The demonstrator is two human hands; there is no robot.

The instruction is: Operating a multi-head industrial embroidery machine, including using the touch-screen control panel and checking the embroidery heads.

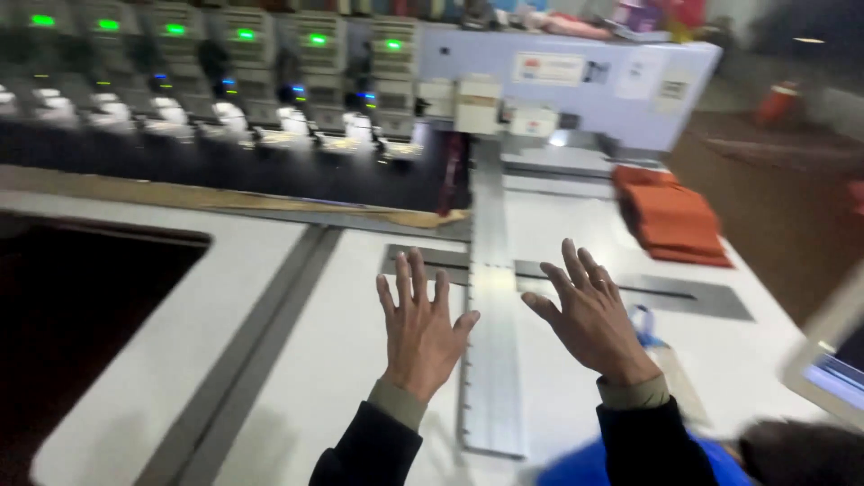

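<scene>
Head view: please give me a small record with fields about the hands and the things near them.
left hand: open, fingers spread, above the white table, holds nothing
right hand: open, fingers spread, holds nothing
between hands: metal rail running along the table
right side: stack of orange cloth
behind: row of machine heads with green lights
</scene>
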